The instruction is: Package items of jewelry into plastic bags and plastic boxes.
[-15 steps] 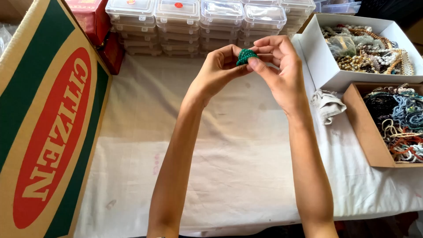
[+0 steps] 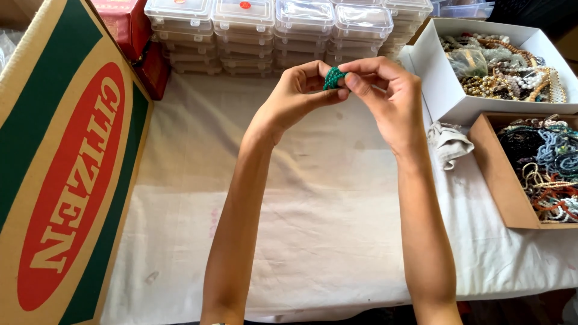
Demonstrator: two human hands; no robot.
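Barely anything moved since the earlier frame: both hands sit at the same spot above the cloth, maybe pressed a touch closer together on the beads.

Left hand (image 2: 296,96) pinches the green bead bundle (image 2: 333,77) from the left, thumb under, fingers curled over the top. Right hand (image 2: 385,99) meets it from the right, thumb and forefinger tips closed on the same bundle, other fingers loosely bent. So both hands are grasping the beads, held in the air over the white cloth (image 2: 313,204), just in front of the stack of clear plastic boxes (image 2: 271,30). Beads look like a small coiled strand; I can't tell if it's tied or loose.

To the right: white box (image 2: 445,96) full of mixed beaded pieces, brown box (image 2: 503,180) with more strands, and a crumpled bit of cloth or bag (image 2: 448,141) between them and the right wrist. Big printed carton (image 2: 66,174) leans along the left edge. Red box (image 2: 123,24) behind it.

Risks as I judge them: the grip is fingertips only on a small round slippery bundle, so a slip could drop it onto the cloth, where it might roll towards the table edge. If the strand is loose, it could uncoil or a string could snap under pull and scatter beads. The right elbow is near the brown box, so a wide move could nudge it.
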